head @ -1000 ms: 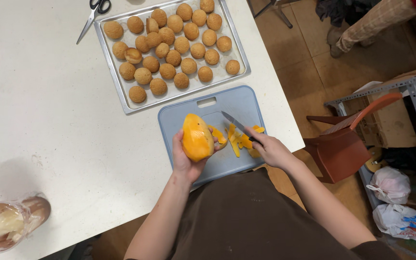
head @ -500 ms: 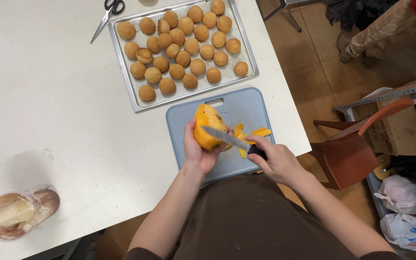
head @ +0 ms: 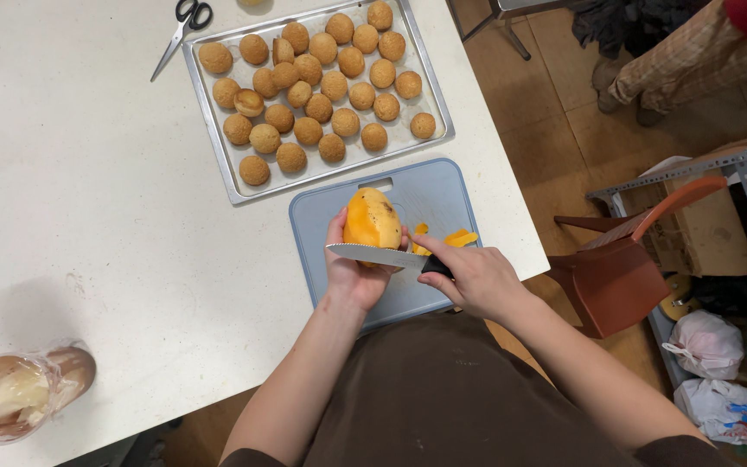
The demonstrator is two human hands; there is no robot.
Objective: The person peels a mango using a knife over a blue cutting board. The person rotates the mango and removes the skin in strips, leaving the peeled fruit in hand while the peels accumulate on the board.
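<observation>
Your right hand (head: 477, 278) has swung the knife (head: 375, 255) from beside the mango (head: 372, 220) to across its near end, above your left hand (head: 354, 275).

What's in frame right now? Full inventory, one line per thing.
mango: 1, orange-yellow, over the cutting board
knife: 1, serrated, black handle, blade against the mango
mango pieces: a few, orange, on the board
cutting board: 1, blue-grey, table edge
tray: 1, metal, behind the board
buns: about 27, golden-brown, on the tray
scissors: 1, black-handled, top of the table
table: 1, white
chair: 1, reddish-brown, right of the table
left hand: holds the mango
right hand: grips the knife
</observation>
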